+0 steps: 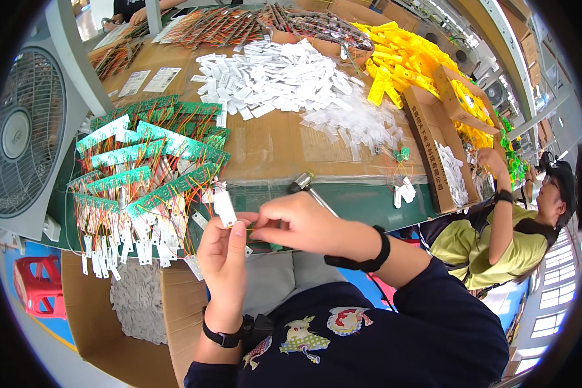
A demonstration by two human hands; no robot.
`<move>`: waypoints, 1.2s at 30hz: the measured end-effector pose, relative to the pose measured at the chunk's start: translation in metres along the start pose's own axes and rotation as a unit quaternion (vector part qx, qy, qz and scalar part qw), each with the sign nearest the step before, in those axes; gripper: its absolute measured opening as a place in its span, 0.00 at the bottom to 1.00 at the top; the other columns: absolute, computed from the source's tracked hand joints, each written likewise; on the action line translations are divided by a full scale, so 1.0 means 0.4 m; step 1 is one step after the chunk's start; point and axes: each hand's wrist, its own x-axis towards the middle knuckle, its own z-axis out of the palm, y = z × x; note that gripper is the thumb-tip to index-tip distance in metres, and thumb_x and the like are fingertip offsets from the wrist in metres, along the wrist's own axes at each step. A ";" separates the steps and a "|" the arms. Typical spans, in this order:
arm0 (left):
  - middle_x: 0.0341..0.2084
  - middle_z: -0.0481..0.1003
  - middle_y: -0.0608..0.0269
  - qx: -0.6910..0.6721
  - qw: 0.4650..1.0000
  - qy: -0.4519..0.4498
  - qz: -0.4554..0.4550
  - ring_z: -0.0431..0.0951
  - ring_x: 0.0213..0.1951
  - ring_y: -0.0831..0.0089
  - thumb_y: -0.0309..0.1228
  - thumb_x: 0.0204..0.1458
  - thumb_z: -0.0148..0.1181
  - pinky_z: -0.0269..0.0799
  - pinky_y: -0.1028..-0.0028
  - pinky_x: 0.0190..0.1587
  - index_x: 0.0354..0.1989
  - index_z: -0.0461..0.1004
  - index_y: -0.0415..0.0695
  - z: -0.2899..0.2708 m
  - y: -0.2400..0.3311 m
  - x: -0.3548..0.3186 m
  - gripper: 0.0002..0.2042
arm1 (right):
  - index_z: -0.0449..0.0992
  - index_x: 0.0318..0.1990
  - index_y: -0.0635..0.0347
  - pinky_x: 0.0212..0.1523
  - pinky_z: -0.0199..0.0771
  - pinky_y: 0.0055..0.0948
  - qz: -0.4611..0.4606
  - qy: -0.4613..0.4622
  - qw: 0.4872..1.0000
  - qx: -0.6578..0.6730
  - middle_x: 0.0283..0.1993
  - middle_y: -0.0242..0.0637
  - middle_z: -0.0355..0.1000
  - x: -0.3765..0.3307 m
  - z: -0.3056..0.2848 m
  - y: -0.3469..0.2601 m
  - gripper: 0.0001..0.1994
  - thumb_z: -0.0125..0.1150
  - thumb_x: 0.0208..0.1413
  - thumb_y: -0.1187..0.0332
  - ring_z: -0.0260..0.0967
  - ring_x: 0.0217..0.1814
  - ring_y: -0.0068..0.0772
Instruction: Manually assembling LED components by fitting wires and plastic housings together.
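My left hand (225,255) is closed, its thumb and fingers pinching a small white flat plastic piece (224,205) that stands upright. Close against it, my right hand (297,220) is pinched too, with thin coloured wire showing at its fingertips; the wire's far end is hidden by the fingers. Left of my hands lies a stack of green circuit boards (130,154), with red and yellow wires running to white strips (103,255) that hang over the table edge. Just beyond my right hand rests a hammer-like metal tool (302,183).
White plastic pieces (271,77), clear pieces (355,126) and yellow parts (394,58) lie heaped on cardboard. A long carton (427,152) stands right, near a co-worker (507,239). A fan (22,129) is left; an open carton (94,323) sits below.
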 end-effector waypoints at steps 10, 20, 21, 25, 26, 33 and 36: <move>0.18 0.61 0.73 -0.049 0.994 -0.047 -0.085 0.58 0.22 0.84 0.31 0.63 0.43 0.57 0.81 0.27 0.38 0.71 0.36 -0.032 0.027 -0.030 0.12 | 0.76 0.38 0.59 0.43 0.72 0.39 0.185 0.328 0.818 -0.435 0.39 0.44 0.74 0.083 -0.441 0.426 0.14 0.65 0.47 0.60 0.72 0.42 0.45; 0.14 0.56 0.76 -0.006 0.969 -0.149 -0.198 0.51 0.17 0.86 0.33 0.63 0.42 0.45 0.81 0.20 0.28 0.66 0.42 -0.039 0.037 -0.061 0.12 | 0.77 0.41 0.61 0.32 0.69 0.23 0.076 0.252 0.947 -0.182 0.29 0.32 0.75 0.012 -0.306 0.244 0.11 0.65 0.49 0.69 0.69 0.31 0.21; 0.13 0.56 0.74 0.026 0.967 -0.177 -0.183 0.52 0.16 0.85 0.33 0.64 0.42 0.45 0.80 0.19 0.27 0.65 0.42 -0.041 0.032 -0.068 0.13 | 0.77 0.42 0.61 0.32 0.69 0.22 0.085 0.201 0.965 -0.144 0.30 0.31 0.75 -0.007 -0.249 0.178 0.12 0.65 0.50 0.70 0.69 0.31 0.20; 0.14 0.58 0.74 0.100 0.961 -0.218 -0.139 0.54 0.19 0.86 0.32 0.64 0.44 0.48 0.81 0.21 0.25 0.66 0.41 -0.020 0.023 -0.066 0.14 | 0.77 0.43 0.60 0.31 0.71 0.22 0.012 0.101 0.993 -0.063 0.37 0.34 0.75 -0.117 -0.093 0.024 0.13 0.65 0.48 0.75 0.71 0.31 0.22; 0.15 0.60 0.75 0.094 0.960 -0.221 -0.145 0.55 0.19 0.87 0.32 0.63 0.46 0.48 0.81 0.22 0.25 0.68 0.41 -0.016 0.027 -0.066 0.14 | 0.77 0.44 0.61 0.32 0.71 0.22 0.022 0.071 0.996 -0.048 0.36 0.34 0.75 -0.131 -0.081 0.005 0.13 0.65 0.48 0.76 0.71 0.32 0.22; 0.12 0.61 0.74 0.182 0.946 -0.205 -0.173 0.56 0.17 0.86 0.33 0.59 0.55 0.50 0.79 0.20 0.21 0.69 0.40 -0.012 0.031 -0.092 0.15 | 0.75 0.46 0.64 0.39 0.74 0.21 0.065 0.014 0.984 0.164 0.36 0.34 0.75 -0.182 -0.043 0.001 0.13 0.62 0.51 0.78 0.72 0.37 0.19; 0.12 0.60 0.75 0.181 0.953 -0.172 -0.170 0.54 0.18 0.87 0.33 0.57 0.58 0.48 0.79 0.19 0.20 0.68 0.40 -0.017 0.018 -0.102 0.15 | 0.75 0.47 0.64 0.40 0.74 0.21 0.071 -0.010 0.979 0.191 0.37 0.34 0.75 -0.185 -0.042 0.010 0.14 0.62 0.52 0.77 0.71 0.38 0.18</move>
